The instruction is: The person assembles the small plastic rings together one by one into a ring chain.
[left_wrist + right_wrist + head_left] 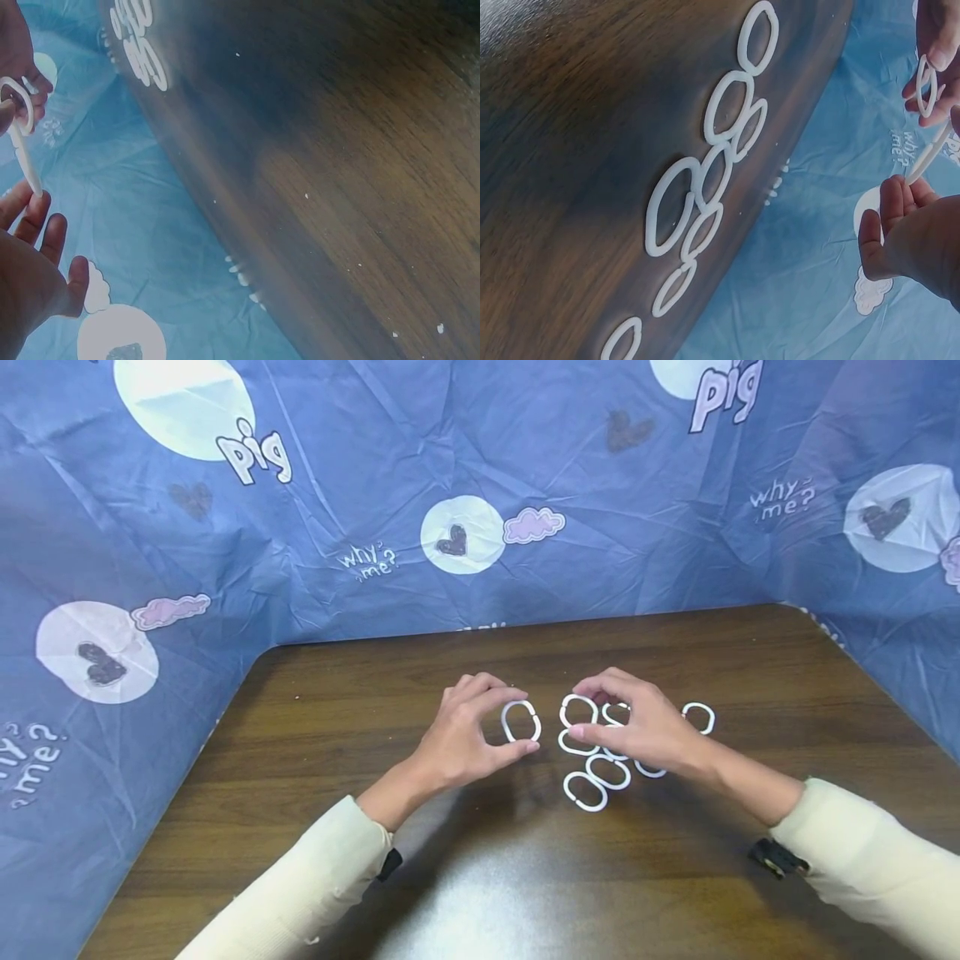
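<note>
My left hand [467, 731] holds a white oval plastic link [537, 727] between thumb and fingers, raised over the table. Facing it, my right hand [633, 718] pinches a second white link [579, 697] between thumb and fingertips. The two held links are apart, with a short space between them in the head view. In the left wrist view, the left hand's link [26, 161] appears nearly edge-on at the fingertips. Several more white links [567, 790] lie on the table beneath and around the right hand, which partly hides some of them.
The brown wooden table [360, 693] has rounded far corners. A blue printed cloth [390, 460] stands behind it and along both sides. One loose link [712, 718] lies to the right of the right hand. Small pale specks dot the tabletop.
</note>
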Demonstrator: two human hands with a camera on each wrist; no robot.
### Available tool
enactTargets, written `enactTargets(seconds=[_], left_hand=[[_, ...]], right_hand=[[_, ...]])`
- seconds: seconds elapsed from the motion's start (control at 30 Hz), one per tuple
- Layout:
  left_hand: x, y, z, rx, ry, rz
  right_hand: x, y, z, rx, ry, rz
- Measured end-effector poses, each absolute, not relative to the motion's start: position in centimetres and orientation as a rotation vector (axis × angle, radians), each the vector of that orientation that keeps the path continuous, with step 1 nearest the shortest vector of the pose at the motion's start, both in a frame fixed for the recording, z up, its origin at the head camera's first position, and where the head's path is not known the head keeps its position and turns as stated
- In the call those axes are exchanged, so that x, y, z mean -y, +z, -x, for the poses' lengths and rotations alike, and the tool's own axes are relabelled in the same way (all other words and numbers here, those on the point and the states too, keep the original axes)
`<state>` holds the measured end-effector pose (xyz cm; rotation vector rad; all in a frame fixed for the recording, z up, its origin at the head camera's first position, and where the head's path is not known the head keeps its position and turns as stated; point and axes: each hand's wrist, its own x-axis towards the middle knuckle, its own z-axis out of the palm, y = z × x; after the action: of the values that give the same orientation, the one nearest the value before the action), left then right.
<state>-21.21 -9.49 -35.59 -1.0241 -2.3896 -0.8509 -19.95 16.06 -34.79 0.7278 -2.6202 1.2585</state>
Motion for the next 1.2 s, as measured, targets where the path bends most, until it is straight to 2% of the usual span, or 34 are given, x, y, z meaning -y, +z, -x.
enactTargets(seconds=[0.6, 1.2], left_hand=[[9.2, -35.8, 21.1, 2.328, -0.846, 1.055], [9.2, -36.4, 20.9, 2.320, -0.735, 1.099]], right_hand=[[-14.3, -34.8, 19.9, 2.607, 1.313, -0.811], [-13.6, -35.0, 19.9, 2.752, 1.452, -0.754]])
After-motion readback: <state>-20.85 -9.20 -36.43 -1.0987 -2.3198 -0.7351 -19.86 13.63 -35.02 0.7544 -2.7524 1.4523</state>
